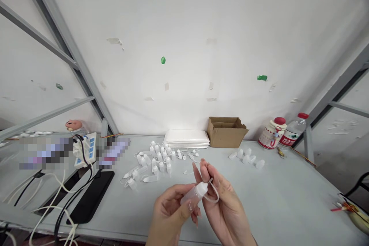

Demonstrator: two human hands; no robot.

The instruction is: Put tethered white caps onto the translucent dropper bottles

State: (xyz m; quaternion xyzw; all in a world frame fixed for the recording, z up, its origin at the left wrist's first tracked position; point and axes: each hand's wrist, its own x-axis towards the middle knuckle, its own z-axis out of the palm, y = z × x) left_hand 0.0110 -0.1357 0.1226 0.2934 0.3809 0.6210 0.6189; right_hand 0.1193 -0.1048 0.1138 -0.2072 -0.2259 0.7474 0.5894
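My left hand (171,211) is wrapped round a small translucent dropper bottle (188,196), which tilts up to the right. On its upper end sits a white cap (201,188), with a thin white strap (215,200) looping out beside it. My right hand (223,203) is closed at the cap, its fingers bent together round the strap's upper end; the exact fingertip contact is partly hidden. Beyond my hands, to the left, lies a group of similar capped bottles (155,159). Loose white caps with straps (184,155) are scattered just right of that group.
Uncapped bottles (246,158) lie at the right, before an open cardboard box (227,136). White flat sheets (186,139) are stacked by the wall. A decorated flask (271,134) and water bottle (294,130) stand right. Phones, cables and a power strip (89,150) occupy the left.
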